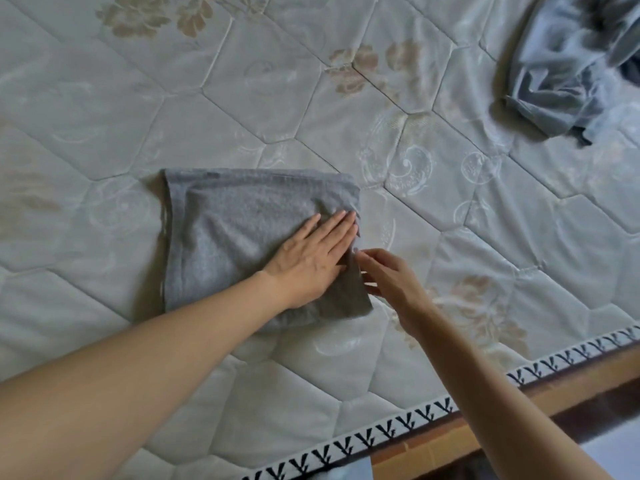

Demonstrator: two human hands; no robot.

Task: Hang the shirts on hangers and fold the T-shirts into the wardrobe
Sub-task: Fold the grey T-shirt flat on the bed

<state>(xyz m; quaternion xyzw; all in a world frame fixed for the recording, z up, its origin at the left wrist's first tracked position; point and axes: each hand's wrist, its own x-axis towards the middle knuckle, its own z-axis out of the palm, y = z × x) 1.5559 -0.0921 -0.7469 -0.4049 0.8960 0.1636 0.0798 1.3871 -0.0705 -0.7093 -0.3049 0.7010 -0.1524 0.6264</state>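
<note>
T-shirt (242, 233) nearly folded; left hand (311, 258) flat on it, right hand (388, 278) pinching 3 o'clock edge. Next: tuck, smooth.

No readable text, label or number shows anywhere (the mattress (311, 98) carries only floral patterns).

A big pale quilted mattress (242, 109) with stitched six-sided shapes and faded tan flowers fills the view. A band of white trim with small black marks (381, 429) runs along its near edge. A grey T-shirt folded into a rough square (225, 237) lies flat on the mattress near the middle. A crumpled blue-grey cloth heap (561, 71) lies on it at the far right, well apart from the folded one.
</note>
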